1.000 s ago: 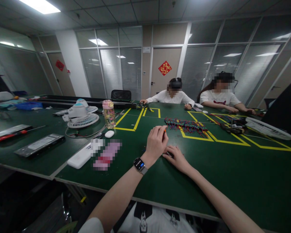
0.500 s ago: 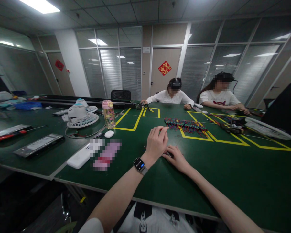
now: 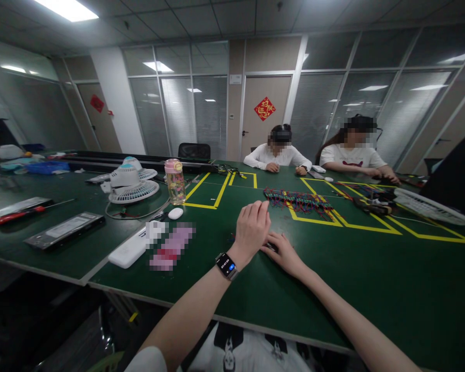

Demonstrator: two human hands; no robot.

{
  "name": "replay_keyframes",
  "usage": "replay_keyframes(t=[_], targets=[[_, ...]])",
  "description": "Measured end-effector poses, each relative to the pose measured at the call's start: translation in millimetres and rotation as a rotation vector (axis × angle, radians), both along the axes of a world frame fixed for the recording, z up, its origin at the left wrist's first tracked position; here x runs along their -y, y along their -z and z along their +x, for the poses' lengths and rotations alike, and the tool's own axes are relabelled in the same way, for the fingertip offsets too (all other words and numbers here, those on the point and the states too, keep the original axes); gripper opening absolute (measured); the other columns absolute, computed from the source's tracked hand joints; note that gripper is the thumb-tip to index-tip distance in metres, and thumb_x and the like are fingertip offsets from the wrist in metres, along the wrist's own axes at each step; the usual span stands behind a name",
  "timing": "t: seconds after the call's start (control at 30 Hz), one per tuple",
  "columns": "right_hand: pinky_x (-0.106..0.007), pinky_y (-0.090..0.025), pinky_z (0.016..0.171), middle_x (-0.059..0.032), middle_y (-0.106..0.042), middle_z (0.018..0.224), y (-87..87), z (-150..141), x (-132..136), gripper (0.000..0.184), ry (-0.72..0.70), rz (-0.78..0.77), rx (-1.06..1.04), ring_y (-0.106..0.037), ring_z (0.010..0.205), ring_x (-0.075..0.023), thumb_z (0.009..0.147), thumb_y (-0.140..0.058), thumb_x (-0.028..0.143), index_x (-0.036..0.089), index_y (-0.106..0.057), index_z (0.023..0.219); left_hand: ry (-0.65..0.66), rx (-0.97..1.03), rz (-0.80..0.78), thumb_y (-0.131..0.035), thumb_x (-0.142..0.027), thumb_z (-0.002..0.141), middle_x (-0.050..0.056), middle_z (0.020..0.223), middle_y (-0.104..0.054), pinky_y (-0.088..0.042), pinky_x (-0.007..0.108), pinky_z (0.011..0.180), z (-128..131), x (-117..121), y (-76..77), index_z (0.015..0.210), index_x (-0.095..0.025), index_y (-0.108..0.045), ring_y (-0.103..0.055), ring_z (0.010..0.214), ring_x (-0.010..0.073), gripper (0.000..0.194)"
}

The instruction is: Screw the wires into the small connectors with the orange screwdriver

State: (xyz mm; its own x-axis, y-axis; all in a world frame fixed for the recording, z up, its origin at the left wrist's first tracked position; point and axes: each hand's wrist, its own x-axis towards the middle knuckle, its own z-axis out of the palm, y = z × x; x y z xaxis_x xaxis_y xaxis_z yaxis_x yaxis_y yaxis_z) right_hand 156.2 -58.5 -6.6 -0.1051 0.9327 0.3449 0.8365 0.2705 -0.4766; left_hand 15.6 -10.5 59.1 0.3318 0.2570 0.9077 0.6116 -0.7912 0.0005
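My left hand, with a smartwatch on the wrist, is raised a little above the green table with its fingers curled down and pressed together. What it holds, if anything, is hidden behind the knuckles. Close beside it, my right hand rests low at the table top, fingers bent round a small dark thing too covered to name. Thin red and blue wire ends peep out left of my left hand. Beyond both hands lies a row of small green boards with red and blue wires.
To the left are a white power bank, a white oval case, a hard drive, a drink bottle, white fans and a screwdriver. Yellow tape marks the table. Two people sit opposite, near a keyboard.
My left hand has turned slightly, its fingers bending further down; my right hand stays nearly in place. Across the table, a person's hand has left the black cables and come in front of the chest.
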Motion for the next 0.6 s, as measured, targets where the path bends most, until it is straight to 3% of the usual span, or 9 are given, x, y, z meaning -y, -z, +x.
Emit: replay_keyframes(t=[0.13, 0.4, 0.6], targets=[[-0.059, -0.02, 0.105, -0.0036, -0.061, 0.102, 1.5, 0.7, -1.0, 0.011, -0.002, 0.003, -0.003, -0.057, 0.099, -0.0221, 0.087, -0.053, 0.032, 0.023, -0.06, 0.087, -0.049, 0.005, 0.002, -0.048, -0.031, 0.091, 0.01, 0.105, -0.055, -0.046, 0.033, 0.08, -2.7, 0.2, -1.1, 0.116, -0.018, -0.054, -0.054, 0.093, 0.0213, 0.029], [-0.06, -0.021, 0.105, -0.0044, -0.062, 0.104, 4.6, 2.9, -2.5, 0.012, -0.002, 0.014, 0.003, -0.057, 0.1, -0.0232, 0.086, -0.053, 0.033, 0.024, -0.061, 0.088, -0.038, 0.033, -0.003, -0.044, -0.016, 0.091, 0.01, 0.102, -0.055, -0.045, 0.031, 0.082, 0.0, 1.4, -0.9, 0.127, -0.013, -0.047, -0.053, 0.092, 0.0192, 0.037], [-0.059, -0.019, 0.106, -0.0043, -0.061, 0.103, 2.3, 2.1, -1.4, 0.011, -0.006, 0.001, -0.014, -0.057, 0.1, -0.0231, 0.086, -0.054, 0.032, 0.023, -0.06, 0.087, -0.035, 0.06, 0.017, -0.051, -0.03, 0.09, 0.009, 0.101, -0.054, -0.045, 0.033, 0.08, -2.2, 1.6, -0.8, 0.112, -0.019, -0.057, -0.053, 0.093, 0.0212, 0.026]])
